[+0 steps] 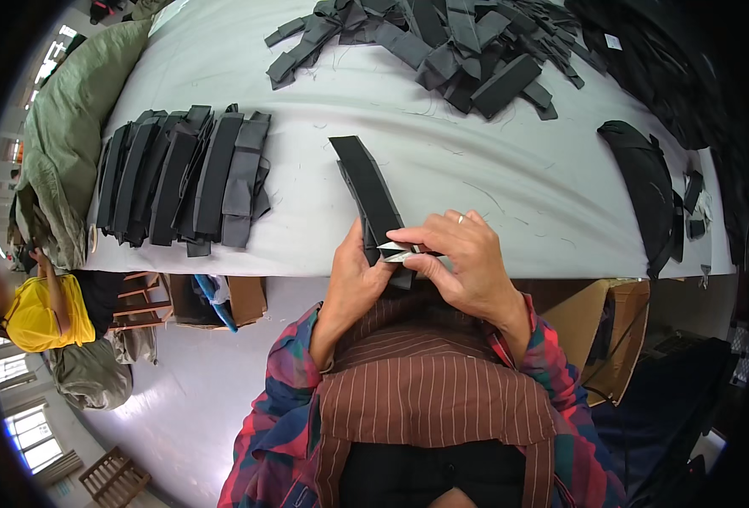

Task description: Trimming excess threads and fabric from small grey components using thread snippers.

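- left hand [351, 273] pinches the dark strip [371, 193], probably to keep it steady
- right hand [469, 261] grips silver snips [398, 257] close to the strip (finer control, I guess)

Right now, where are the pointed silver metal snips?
In the head view's middle, the snips are in the right hand, near the lower end of the long black fabric strip.

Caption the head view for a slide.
Left hand holds a dark strip, right hand holds snips at it; a heap of strips lies beyond.
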The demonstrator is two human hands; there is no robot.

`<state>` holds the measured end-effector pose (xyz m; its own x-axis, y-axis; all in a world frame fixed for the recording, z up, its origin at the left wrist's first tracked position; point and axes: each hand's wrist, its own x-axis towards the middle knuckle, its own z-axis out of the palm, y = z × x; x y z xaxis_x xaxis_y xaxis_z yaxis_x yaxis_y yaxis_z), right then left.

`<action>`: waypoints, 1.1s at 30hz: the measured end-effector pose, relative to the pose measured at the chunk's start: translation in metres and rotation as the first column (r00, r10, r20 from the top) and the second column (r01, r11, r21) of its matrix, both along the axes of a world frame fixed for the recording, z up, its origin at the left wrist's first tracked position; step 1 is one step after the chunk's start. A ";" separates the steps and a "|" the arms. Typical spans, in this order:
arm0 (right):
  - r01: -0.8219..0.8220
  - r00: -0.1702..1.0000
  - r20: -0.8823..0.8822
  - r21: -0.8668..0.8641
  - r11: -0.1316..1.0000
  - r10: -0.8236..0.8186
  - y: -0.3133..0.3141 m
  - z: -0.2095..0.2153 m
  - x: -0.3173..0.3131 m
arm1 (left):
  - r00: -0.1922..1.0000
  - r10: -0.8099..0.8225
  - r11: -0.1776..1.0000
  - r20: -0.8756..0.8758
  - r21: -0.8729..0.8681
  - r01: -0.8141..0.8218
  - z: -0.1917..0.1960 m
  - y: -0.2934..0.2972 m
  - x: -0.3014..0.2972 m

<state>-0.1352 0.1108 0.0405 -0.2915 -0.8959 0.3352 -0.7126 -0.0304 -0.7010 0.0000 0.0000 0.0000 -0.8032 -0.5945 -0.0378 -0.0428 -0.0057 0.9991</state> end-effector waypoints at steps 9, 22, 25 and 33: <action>0.027 0.998 -0.054 0.004 1.000 -0.027 0.005 -0.004 -0.006 | 0.997 0.019 0.999 0.071 -0.029 -0.017 0.005 0.000 -0.003; 0.056 0.984 0.169 0.011 0.998 -0.057 0.001 -0.013 0.002 | 0.992 -0.126 0.990 -0.003 0.064 0.126 0.002 -0.002 0.007; 0.090 0.978 0.196 -0.109 0.990 -0.067 0.000 -0.015 -0.002 | 0.985 -0.173 0.974 -0.010 0.148 0.172 0.015 0.000 0.009; 0.238 0.708 0.704 -0.160 0.958 -0.059 0.008 0.001 -0.004 | 0.920 -0.337 0.912 0.198 0.310 0.268 0.070 -0.010 0.025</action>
<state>-0.1389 0.1186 0.0413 -0.6428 -0.7470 0.1700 -0.0458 -0.1840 -0.9819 0.0253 -0.0102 0.0696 -0.8874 -0.2627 -0.3787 -0.3262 -0.2224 0.9188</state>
